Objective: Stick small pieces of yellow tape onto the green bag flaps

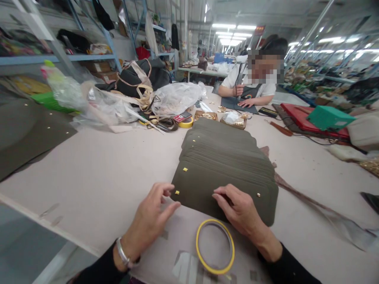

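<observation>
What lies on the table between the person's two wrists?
In the head view, a yellow tape ring lies flat on the table between the left hand and right hand, just below the olive leather panel.

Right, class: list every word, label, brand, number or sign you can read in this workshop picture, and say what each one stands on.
None can be read.
Red sign hanging near the ceiling lights: marks too blurred to read.
Small red device beside the far tape roll: print too small to read.
Olive leather pieces under the left hand and right hand: no lettering, only metal studs.
</observation>
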`<control>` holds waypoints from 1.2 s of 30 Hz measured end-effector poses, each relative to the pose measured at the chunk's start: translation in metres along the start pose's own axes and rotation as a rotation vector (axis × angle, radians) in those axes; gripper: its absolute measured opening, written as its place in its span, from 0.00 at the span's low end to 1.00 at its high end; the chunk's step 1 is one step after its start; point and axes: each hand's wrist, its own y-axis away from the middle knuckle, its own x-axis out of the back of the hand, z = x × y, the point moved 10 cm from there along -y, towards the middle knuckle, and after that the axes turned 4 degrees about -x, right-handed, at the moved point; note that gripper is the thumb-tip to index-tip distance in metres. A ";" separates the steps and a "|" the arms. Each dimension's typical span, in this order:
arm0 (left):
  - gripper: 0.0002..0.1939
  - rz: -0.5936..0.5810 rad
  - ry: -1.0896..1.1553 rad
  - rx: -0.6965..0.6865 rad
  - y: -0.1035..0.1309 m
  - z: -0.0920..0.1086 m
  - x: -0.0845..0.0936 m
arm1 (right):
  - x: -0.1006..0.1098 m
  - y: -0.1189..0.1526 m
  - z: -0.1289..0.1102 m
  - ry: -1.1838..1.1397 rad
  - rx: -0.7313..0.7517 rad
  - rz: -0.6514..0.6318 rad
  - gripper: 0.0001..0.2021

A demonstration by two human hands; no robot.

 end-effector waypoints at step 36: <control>0.05 -0.450 -0.209 0.141 -0.060 -0.040 -0.029 | -0.033 0.000 0.013 0.149 0.011 -0.086 0.08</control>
